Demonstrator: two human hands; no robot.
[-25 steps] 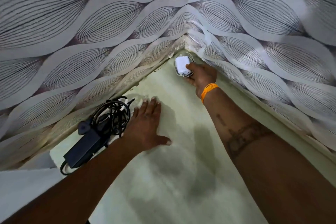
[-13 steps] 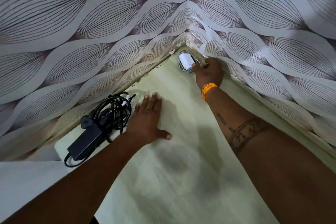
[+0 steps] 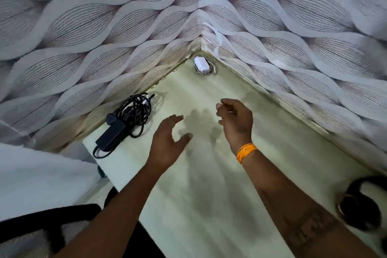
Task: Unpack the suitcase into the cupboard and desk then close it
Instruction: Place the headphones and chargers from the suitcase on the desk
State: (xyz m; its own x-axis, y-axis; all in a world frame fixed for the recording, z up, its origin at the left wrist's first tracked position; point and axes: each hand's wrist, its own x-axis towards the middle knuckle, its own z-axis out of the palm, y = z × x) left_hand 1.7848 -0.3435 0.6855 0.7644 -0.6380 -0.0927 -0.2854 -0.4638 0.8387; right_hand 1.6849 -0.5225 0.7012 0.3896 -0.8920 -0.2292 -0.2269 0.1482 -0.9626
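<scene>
Change: small white plug charger with coiled cord [image 3: 200, 64] was let go and left in the far corner of the pale green desk top [image 3: 230, 184] | Hands: right hand [image 3: 235, 120] and left hand [image 3: 169, 142] pulled back from that corner, apart, loose, nothing held | Also: black power brick with tangled cable [image 3: 123, 122] left of the corner | Task: one more thing unpacked.

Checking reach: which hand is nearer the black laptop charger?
Left. The left hand hovers just right of the black laptop charger; the right hand is farther right, beyond the left hand.

No readable text, label, brand or number shows on anything in view.
</scene>
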